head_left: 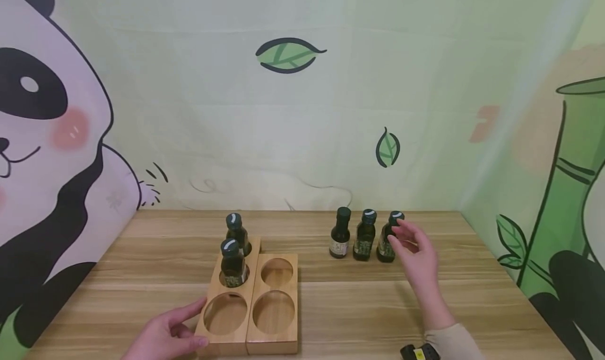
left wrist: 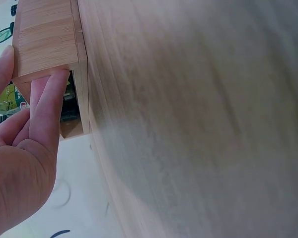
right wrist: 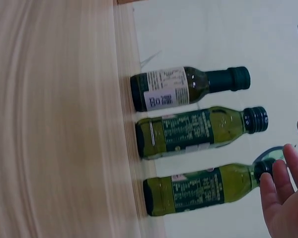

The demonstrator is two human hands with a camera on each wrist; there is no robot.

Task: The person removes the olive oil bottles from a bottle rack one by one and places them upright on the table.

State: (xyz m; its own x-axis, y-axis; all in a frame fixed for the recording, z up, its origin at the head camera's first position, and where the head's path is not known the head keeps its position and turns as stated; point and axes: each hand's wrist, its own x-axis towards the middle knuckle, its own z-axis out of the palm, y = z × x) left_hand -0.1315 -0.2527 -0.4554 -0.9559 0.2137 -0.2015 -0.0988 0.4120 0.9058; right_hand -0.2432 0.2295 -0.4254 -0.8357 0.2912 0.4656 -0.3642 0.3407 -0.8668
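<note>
Right hand (head_left: 416, 252), fingers spread, is closing on the rightmost bottle (head_left: 388, 239) in the row of three right of the rack (head_left: 250, 302). Left hand (head_left: 167, 333) is pressing flat against the rack. Risk: fingers toppling neighbouring bottle (head_left: 365, 235).

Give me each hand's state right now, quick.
Left hand: open, fingers resting against the wooden bottle holder.
Right hand: open, holding nothing, fingertips at the cap of the rightmost bottle.
</note>
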